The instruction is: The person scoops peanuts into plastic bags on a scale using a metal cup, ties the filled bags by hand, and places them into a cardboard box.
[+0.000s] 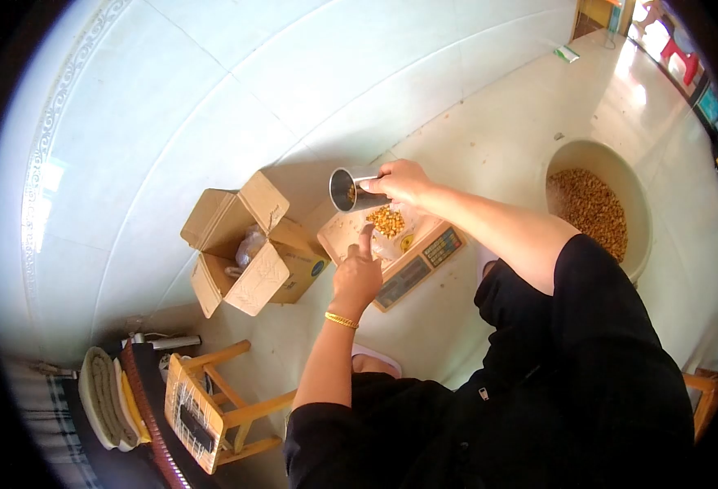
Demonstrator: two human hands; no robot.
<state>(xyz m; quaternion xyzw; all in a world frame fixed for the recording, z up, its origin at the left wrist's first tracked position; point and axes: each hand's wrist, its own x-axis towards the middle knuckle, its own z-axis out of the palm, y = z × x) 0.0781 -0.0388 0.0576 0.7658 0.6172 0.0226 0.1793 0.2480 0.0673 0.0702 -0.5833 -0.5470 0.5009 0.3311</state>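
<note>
My right hand (405, 181) grips a shiny metal cup (364, 174) by its side. The cup lies tilted with its mouth to the left, and a few kernels show inside it. Below it, golden corn kernels (386, 220) sit in a clear plastic bag (385, 247) on a weighing scale (408, 283). My left hand (357, 277) is at the bag's near left edge, index finger stretched along it beside the kernels and the other fingers curled. What those curled fingers grip is partly hidden.
An open cardboard box (298, 259) with plastic bags inside stands left of the scale. At the right is a large tub (642, 216) of kernels. A wooden stool (236, 416) stands at lower left. The tiled wall (212, 106) runs behind; a green-white packet (566, 54) lies on the floor.
</note>
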